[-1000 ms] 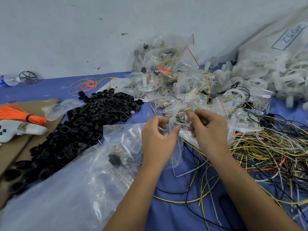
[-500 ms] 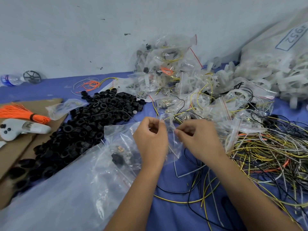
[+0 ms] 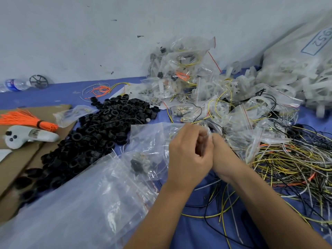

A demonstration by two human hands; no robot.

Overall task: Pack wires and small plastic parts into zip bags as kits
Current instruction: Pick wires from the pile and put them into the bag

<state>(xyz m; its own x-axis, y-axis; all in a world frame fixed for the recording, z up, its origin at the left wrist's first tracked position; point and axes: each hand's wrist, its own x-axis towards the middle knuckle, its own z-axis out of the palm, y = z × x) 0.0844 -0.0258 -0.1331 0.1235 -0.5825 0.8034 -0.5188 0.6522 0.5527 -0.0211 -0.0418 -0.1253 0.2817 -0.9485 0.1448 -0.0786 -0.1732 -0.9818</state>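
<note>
Item: kit-packing bench, blue table cover (image 3: 53, 94).

Left hand (image 3: 188, 159): curling its fingers shut around the top edge of a small zip bag (image 3: 152, 141), apparently holding the mouth steady.

Right hand (image 3: 221, 155): pressing knuckle to knuckle against the left one, fingertips pinching the same bag edge; likely sealing or opening the strip, though the contact point is blurring and hiding between the hands.

Zip bag: hanging at 9 o'clock from the hands, over a larger clear bag (image 3: 71, 203); holding a dark part.

Stock: black plastic rings (image 3: 100, 133) lying heaped at 9 to 10 o'clock; loose wires (image 3: 291, 168) tangling at 3 o'clock; finished bagged kits (image 3: 181, 69) piling at 12 o'clock against the wall, out of the working area.

Orange wire bundle (image 3: 23, 117): resting on cardboard (image 3: 16, 162) at far 9 o'clock.
</note>
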